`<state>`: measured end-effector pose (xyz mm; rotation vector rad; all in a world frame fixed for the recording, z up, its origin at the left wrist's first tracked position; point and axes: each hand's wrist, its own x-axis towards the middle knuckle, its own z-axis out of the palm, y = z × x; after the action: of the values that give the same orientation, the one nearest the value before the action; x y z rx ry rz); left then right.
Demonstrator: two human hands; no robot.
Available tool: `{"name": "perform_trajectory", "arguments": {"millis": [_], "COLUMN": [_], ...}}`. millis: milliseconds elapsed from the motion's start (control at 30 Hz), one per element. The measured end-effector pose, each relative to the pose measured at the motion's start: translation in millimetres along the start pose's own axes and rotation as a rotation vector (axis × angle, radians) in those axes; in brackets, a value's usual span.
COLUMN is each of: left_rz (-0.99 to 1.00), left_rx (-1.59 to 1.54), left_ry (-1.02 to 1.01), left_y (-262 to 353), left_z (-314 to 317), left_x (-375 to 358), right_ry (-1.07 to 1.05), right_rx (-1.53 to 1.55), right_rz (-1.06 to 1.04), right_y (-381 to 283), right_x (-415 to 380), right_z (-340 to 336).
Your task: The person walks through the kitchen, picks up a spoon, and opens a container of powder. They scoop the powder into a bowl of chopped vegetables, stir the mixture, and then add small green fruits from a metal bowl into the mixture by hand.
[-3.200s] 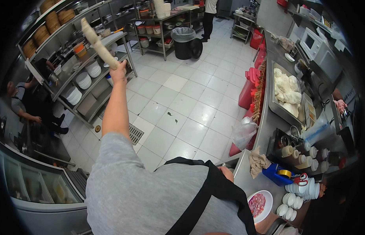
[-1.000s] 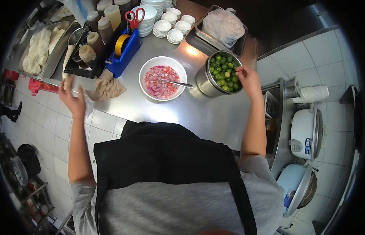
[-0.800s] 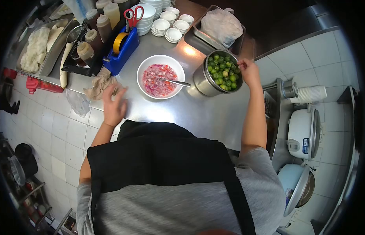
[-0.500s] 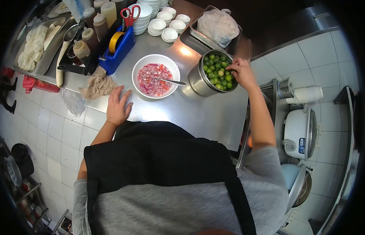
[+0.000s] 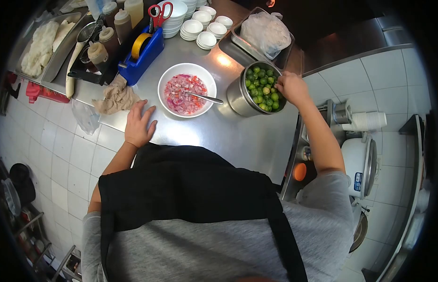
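Note:
My right hand [image 5: 293, 89] is at the right rim of a round metal pot [image 5: 238, 96], its fingers curled over the edge. Small green limes [image 5: 261, 87] fill the pot, and my fingertips are close beside them. Resting on the steel table's front edge, my left hand [image 5: 140, 123] has its fingers spread and holds nothing. Near it lies a crumpled tan cloth [image 5: 116, 96]. Between my hands stands a white bowl [image 5: 163, 101] of chopped red onion and red bits in liquid [image 5: 183, 89]. A metal spoon [image 5: 207, 98] leans in it, its handle over the bowl's right rim.
A blue tape dispenser [image 5: 151, 54] with red scissors [image 5: 160, 14] stands back left, beside squeeze bottles [image 5: 97, 54]. Stacked white dishes [image 5: 207, 40] are at the back. A plastic bag [image 5: 266, 33] sits in a metal tray [image 5: 287, 54]. An orange lid [image 5: 299, 172] is at the right.
My right hand has drawn back from above the limes to the pot's rim, and its fingers have curled in. My left hand stays on the table edge. The view has shifted slightly.

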<state>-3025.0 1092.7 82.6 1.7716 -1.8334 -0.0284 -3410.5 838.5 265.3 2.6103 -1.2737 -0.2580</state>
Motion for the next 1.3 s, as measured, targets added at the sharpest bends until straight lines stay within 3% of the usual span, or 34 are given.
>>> {"name": "perform_trajectory", "arguments": {"millis": [100,200,400,500,700,1067,1300], "left_rz": [0.004,0.004,-0.001,0.006,0.0,-0.003,0.001], "left_rx": [-0.002,-0.015,-0.008,-0.035,-0.022,-0.063,-0.18], "left_ry": [0.0,-0.024,0.003,-0.009,-0.024,-0.011,0.024], "left_y": [-1.9,1.4,-2.7,-3.8,-6.0,-8.0,-16.3], "left_z": [-0.6,1.3,0.4,0.6,-1.0,0.2,-4.2], "left_x": [2.0,-2.8,-2.2,-1.8,1.4,-6.6,-2.9], "right_ry": [-0.086,-0.265,-0.245,-0.247,-0.254,-0.366,-0.274], "right_rx": [-0.018,-0.138,-0.05,0.14,0.066,-0.073,-0.03], "right_rz": [0.081,0.301,0.452,0.555,0.607,0.49,0.362], "right_y": [-4.9,-33.8,-34.4,-32.2,-31.3,-29.3,-13.9], "right_x": [4.8,9.7,13.0,4.9,14.6,32.3,25.4], "right_z": [2.6,-14.6,8.0,1.3,20.1,13.2,23.1]}}
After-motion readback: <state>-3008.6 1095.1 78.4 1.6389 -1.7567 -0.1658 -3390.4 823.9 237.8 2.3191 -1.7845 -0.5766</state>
